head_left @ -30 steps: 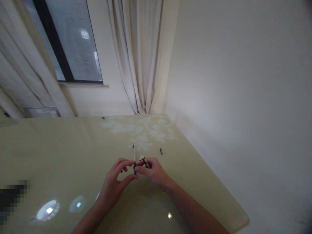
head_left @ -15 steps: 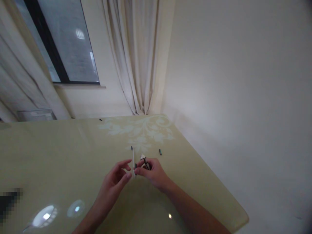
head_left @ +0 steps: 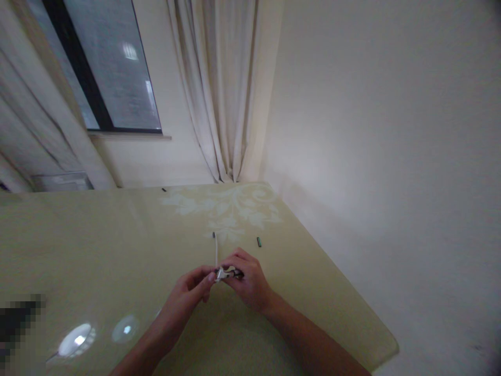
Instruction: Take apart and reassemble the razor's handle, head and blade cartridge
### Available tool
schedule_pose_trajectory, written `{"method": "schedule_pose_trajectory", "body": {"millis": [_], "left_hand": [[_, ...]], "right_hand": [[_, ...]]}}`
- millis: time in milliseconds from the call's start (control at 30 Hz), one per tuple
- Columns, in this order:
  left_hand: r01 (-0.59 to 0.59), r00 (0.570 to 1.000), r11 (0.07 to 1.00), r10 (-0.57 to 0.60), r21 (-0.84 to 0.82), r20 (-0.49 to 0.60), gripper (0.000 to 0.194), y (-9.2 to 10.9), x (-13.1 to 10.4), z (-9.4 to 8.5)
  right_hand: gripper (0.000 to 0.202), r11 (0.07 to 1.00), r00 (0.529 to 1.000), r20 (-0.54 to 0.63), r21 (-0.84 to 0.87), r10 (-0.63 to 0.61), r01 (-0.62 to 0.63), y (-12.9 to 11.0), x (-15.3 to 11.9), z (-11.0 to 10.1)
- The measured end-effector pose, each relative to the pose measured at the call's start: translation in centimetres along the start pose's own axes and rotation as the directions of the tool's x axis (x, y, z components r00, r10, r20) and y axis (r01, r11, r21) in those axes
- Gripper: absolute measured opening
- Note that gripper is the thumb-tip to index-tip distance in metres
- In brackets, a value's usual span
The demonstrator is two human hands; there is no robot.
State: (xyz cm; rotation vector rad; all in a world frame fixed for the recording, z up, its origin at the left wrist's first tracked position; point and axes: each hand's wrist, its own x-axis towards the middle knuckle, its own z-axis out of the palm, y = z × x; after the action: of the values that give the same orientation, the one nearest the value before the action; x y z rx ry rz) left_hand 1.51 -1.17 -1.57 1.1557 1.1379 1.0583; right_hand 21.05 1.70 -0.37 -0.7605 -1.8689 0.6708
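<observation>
My right hand point(head_left: 248, 274) is closed around a small black-and-white handle point(head_left: 233, 273). Its shiny pale end points left, toward my other hand. My left hand point(head_left: 198, 282) pinches with thumb and forefinger at that end, on a small dark piece point(head_left: 216, 271) mostly covered by the fingertips. Just beyond the fingers a thin white stick point(head_left: 216, 250) with a dark tip lies on the table, its near end hidden behind my hands. To the right of it rests a small dark bar with a green strip point(head_left: 259, 242), like a razor cartridge.
The pale glossy table point(head_left: 117, 250) has a white floral pattern near its far corner. Another small black piece point(head_left: 164, 189) lies by the far edge. A wall point(head_left: 391, 183) runs along the right side; curtains point(head_left: 219, 94) and a window point(head_left: 113, 68) stand behind.
My left hand has closed and moved right to meet my right hand. The handle has turned, so its pale end now points left instead of away from me.
</observation>
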Motion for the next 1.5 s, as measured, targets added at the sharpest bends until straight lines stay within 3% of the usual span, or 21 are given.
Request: {"method": "schedule_pose_trajectory", "body": {"millis": [233, 367, 533, 767, 1300, 1500], "left_hand": [[0.061, 0.998, 0.992, -0.057, -0.112, 0.04, 0.055, -0.2, -0.6, 0.0], [0.03, 0.999, 0.992, -0.026, -0.12, 0.03, 0.057, 0.6, -0.8, -0.5], [-0.058, 0.993, 0.996, 0.05, -0.072, -0.107, 0.061, 1.4, -0.9, -1.5], [-0.086, 0.995, 0.99, 0.08, -0.115, -0.061, 0.057, 1.3, -1.0, -1.2], [-0.073, 0.995, 0.98, 0.06, -0.186, -0.075, 0.053, 1.6, -1.1, -0.9], [-0.095, 0.994, 0.989, 0.088, -0.118, -0.062, 0.052, 1.3, -0.9, -1.2]], "right_hand": [[0.021, 0.993, 0.995, 0.041, -0.066, -0.096, 0.099, -0.3, -0.2, -0.2], [0.027, 0.999, 1.0, 0.014, -0.045, -0.019, 0.02, -1.0, 0.1, -0.5], [0.024, 0.995, 0.996, 0.017, 0.033, 0.089, -0.09, -1.4, 0.5, -0.9], [0.02, 0.996, 0.988, 0.134, 0.011, 0.082, -0.084, -1.8, 0.2, -0.6], [0.022, 0.996, 0.986, 0.146, 0.013, 0.081, -0.084, -2.2, 0.2, -0.7], [0.021, 0.997, 0.985, 0.159, 0.024, 0.064, -0.069, -1.9, 0.3, -0.8]]}}
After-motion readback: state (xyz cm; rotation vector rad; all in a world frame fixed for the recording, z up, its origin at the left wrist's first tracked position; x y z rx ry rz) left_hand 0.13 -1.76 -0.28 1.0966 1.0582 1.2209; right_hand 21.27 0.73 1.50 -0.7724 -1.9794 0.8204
